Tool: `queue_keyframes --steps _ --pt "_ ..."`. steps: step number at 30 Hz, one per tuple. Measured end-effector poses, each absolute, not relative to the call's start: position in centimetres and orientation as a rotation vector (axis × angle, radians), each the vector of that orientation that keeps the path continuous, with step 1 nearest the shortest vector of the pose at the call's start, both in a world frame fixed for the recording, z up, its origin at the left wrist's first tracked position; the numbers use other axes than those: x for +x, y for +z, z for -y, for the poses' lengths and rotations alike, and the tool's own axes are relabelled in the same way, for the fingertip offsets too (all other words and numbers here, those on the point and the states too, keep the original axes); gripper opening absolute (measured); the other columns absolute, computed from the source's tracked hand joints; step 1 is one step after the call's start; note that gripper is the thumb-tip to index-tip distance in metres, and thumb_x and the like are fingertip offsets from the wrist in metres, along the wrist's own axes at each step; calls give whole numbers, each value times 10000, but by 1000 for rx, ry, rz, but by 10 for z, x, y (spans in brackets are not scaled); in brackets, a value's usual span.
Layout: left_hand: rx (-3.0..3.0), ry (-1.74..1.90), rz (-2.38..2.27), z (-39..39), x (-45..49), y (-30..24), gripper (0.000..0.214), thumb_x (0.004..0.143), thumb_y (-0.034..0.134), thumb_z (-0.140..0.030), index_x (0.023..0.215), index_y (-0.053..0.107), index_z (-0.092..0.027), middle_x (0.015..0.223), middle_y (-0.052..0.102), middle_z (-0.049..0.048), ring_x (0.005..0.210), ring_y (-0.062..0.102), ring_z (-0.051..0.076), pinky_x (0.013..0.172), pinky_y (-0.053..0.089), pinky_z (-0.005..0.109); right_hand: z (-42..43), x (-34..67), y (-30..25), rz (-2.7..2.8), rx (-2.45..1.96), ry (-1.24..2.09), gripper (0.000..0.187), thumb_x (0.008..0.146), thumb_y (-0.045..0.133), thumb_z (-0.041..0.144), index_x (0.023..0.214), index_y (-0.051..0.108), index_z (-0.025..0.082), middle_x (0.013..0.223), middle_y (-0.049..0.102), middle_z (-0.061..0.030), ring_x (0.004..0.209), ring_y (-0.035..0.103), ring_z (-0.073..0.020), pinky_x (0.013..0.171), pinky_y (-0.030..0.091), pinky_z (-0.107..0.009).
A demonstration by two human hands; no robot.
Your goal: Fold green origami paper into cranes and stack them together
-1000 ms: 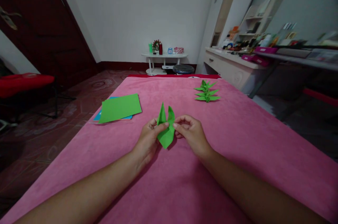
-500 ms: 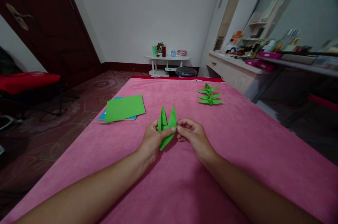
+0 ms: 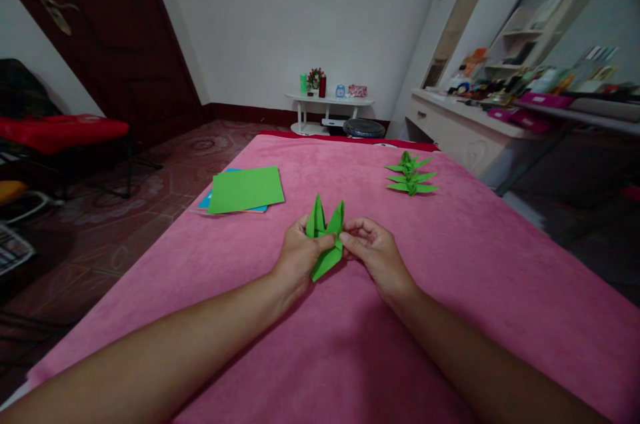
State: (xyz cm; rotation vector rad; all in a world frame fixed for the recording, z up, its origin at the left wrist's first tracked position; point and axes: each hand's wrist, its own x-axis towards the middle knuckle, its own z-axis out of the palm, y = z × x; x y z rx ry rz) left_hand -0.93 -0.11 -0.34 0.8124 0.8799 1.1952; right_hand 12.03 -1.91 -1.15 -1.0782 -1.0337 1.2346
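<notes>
A half-folded green paper figure (image 3: 326,237) with two upright points is held just above the pink cloth (image 3: 450,291). My left hand (image 3: 299,257) pinches its left side, thumb across the front. On the right, my right hand (image 3: 376,255) has its curled fingers pinching the figure's right point. Both hands meet at the middle of the paper, and its lower tip pokes out below them.
A stack of flat paper sheets (image 3: 245,189), green over blue, lies at the left of the cloth. Finished green folded figures (image 3: 411,177) sit at the far right. Beyond are a small white table (image 3: 327,104), a red chair (image 3: 65,134) and a cluttered desk (image 3: 480,117).
The view has swung left, so everything sits further right in the frame. The paper figure has folded narrower, and my right fingers have closed in onto its right point.
</notes>
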Motion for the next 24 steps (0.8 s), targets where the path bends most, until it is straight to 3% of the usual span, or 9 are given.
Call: queue_keyframes --steps 8,24 --pt "862 1207 -883 3 -9 -5 309 575 757 -168 800 546 -140 614 610 -25 466 550 103 459 461 226 20 118 -9 1030 -1138 1192 287 638 752 372 751 576 175 607 600 31 524 552 -98 537 463 -230" --pt "871 1196 -897 2 -9 -2 309 537 760 -146 773 561 -136 601 616 -27 444 552 101 467 486 238 21 117 -9 1003 -1051 1296 243 650 742 323 731 561 183 591 593 41 515 552 -95 545 491 -239"
